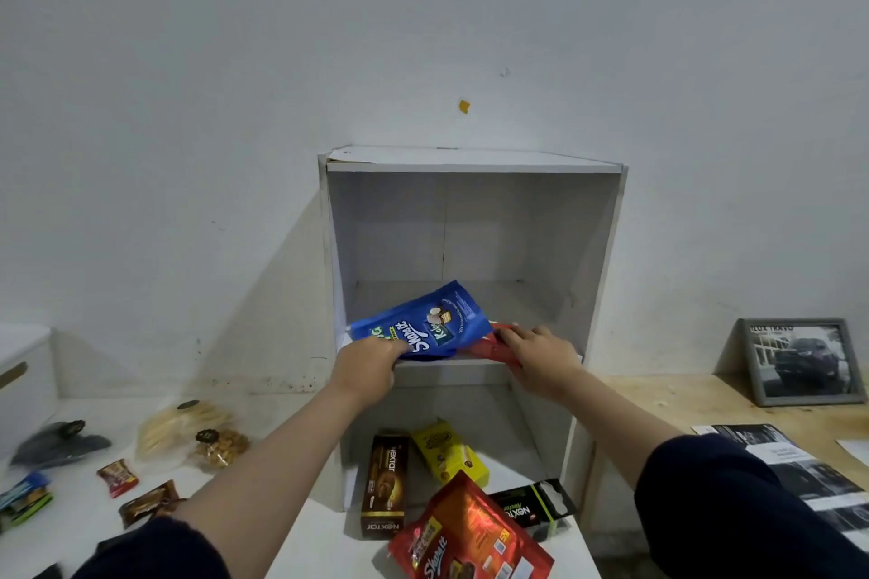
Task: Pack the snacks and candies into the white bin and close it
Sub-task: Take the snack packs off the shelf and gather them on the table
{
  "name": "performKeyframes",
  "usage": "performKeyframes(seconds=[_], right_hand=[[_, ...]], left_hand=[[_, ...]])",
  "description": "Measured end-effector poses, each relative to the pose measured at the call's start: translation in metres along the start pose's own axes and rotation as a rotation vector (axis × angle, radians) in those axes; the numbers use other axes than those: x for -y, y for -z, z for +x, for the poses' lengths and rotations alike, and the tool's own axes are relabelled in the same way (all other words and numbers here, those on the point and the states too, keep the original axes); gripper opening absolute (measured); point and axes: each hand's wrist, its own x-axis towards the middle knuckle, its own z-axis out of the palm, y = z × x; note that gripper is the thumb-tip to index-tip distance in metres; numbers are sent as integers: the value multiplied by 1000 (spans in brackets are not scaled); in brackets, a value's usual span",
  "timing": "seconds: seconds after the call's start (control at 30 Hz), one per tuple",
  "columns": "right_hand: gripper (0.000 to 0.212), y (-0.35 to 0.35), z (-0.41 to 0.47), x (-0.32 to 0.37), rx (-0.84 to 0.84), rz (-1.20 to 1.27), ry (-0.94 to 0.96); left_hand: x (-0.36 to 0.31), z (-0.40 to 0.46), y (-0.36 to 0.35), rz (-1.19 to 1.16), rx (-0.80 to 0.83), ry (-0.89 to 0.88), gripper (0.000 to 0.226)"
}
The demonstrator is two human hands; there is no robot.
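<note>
A blue snack pouch (432, 320) lies on the middle shelf of a white open cabinet (470, 167). My left hand (364, 367) grips its lower left edge. My right hand (541, 355) is closed on a red packet (489, 346) that lies beside and partly under the blue pouch. On the lower shelf and table front lie a brown box (383, 484), a yellow box (449, 456), a black-green pack (531, 508) and a red pouch (470, 531). The white bin (23, 376) stands at the far left edge, only partly in view.
Left of the cabinet, on the white table (291, 545), lie clear bags of crackers (181, 425) and nuts (218, 444), small wrapped candies (117, 477), a grey bag (59, 442) and a blue-green pack (23, 498). A framed picture (799, 362) and leaflets (799, 475) sit on the wooden surface at right.
</note>
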Motion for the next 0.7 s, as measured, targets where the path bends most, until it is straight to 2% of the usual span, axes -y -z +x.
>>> performKeyframes(seconds=[0.2, 0.33, 0.43, 0.53, 0.6, 0.7], right_hand=[[49, 17, -48, -9, -169, 215, -36], [42, 21, -83, -6, -246, 478, -63], [40, 24, -107, 9, -237, 602, -50], [44, 26, -131, 32, -192, 694, -18], [47, 23, -144, 53, -135, 759, 15], [49, 14, -158, 86, -49, 844, 72]], left_hand=[[-37, -29, 30, -356, -223, 226, 30], [-67, -62, 51, -566, -270, 324, 13], [-82, -96, 59, -677, -311, 425, 18], [-85, -134, 60, -703, -323, 536, 6], [-79, -158, 59, -710, -320, 610, 15], [-65, -194, 56, -755, -350, 755, 15]])
